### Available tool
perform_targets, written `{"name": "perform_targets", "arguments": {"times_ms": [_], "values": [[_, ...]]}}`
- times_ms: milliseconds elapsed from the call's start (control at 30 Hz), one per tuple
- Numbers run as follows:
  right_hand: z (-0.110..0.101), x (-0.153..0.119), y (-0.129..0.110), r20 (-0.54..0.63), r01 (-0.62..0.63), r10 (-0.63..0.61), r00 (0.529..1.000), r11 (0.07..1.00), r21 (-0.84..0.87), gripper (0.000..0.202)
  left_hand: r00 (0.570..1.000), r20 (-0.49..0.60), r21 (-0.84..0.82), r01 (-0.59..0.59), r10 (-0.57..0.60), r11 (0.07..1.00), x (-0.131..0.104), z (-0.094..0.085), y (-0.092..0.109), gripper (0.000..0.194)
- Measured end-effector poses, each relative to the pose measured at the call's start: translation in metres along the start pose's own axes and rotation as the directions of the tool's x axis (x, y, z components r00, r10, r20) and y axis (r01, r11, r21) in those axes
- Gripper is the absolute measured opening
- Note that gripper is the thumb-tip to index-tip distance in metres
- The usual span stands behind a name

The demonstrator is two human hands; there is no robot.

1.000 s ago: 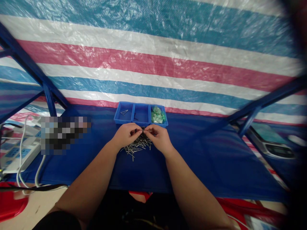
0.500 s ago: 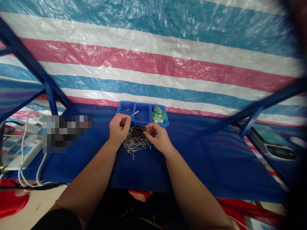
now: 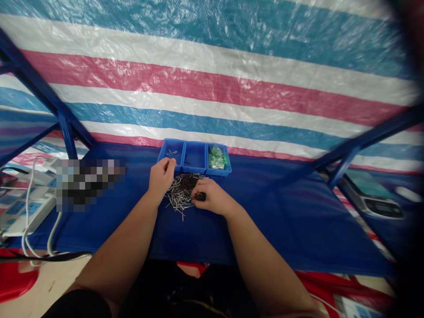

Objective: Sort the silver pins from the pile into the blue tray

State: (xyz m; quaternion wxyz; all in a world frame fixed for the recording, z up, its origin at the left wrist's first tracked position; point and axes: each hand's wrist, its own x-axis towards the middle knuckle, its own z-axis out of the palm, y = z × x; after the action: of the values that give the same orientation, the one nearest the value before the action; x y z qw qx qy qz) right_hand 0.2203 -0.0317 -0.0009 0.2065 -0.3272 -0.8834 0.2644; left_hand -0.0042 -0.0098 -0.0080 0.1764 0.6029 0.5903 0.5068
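A pile of silver and dark screws or nails point(image 3: 180, 192) lies on the blue table in front of three joined blue bins. My left hand point(image 3: 161, 176) is at the front edge of the left bin point(image 3: 179, 160), fingers pinched; whatever is between them is too small to name. Several silver pieces point(image 3: 171, 153) rest in that bin. The middle bin point(image 3: 194, 157) has a small dark piece in it. Green plastic bits point(image 3: 217, 157) fill the right bin. My right hand point(image 3: 208, 195) is curled at the pile's right side, closed over dark screws or nails.
At the left are white power strips point(image 3: 29, 210) with cables and a blurred-out item point(image 3: 89, 183). A digital scale point(image 3: 380, 205) stands at the far right. Blue metal frame bars rise on both sides, before a striped tarp point(image 3: 212, 79).
My left hand has lowered slightly, and the silver piece that stuck out of its fingers no longer shows. My right hand has moved down and left into the pile, its fingers now curled.
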Motion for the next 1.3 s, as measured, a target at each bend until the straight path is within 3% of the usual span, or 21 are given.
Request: {"name": "perform_targets", "arguments": {"times_ms": [167,333,867,1300], "values": [[0.0036,-0.0008,-0.0017,0.042,-0.027,0.032,0.999,0.994,-0.109,0.014,0.999,0.044,-0.019,-0.019,0.019,1.0,-0.0003,0.0018,0.0019,0.036],[0.0044,-0.0002,-0.0021,-0.006,-0.078,0.078,0.997,0.986,-0.15,0.013,0.995,0.081,-0.024,-0.051,0.053,0.998,-0.0013,0.0031,0.0018,0.037],[0.0047,0.001,0.0001,-0.02,-0.01,0.008,1.0,0.995,-0.102,0.013,0.973,0.191,-0.011,-0.132,0.131,0.991,-0.0033,0.004,0.0034,0.037],[0.0054,0.0001,0.0002,0.014,-0.069,0.072,0.997,0.986,-0.149,0.013,0.96,0.239,-0.014,-0.147,0.147,0.989,-0.0039,0.0044,0.0035,0.037]]}}
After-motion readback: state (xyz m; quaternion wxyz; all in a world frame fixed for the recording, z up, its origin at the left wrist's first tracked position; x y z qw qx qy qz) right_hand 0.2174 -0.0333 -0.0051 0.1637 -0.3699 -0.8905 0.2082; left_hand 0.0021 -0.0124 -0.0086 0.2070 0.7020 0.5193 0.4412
